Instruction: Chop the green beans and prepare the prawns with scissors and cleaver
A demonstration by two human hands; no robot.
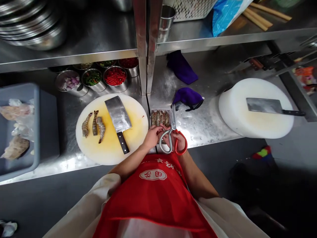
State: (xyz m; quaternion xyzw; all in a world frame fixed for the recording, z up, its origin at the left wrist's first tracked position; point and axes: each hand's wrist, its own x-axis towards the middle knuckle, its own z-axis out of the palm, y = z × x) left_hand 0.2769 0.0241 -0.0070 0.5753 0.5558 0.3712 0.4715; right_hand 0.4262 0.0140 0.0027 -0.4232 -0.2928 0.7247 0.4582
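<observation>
My left hand [152, 136] reaches to the near edge of a small tray of shrimp [159, 118], its fingers bent together; what they hold is too small to make out. My right hand [178, 140] is wrapped round the scissors [173, 123], which have one red and one grey handle and blades pointing away from me. Left of the hands, a round white cutting board [138, 145] bears a cleaver [119, 115] with a black handle and three shrimp [95, 124] lying side by side.
A grey bin [37, 122] with bagged food stands at the far left. Metal cups of chillies [115, 77] and onions line the back. Purple cloths [187, 98] lie behind the scissors. A thick white block [230, 109] with another cleaver [264, 105] is on the right.
</observation>
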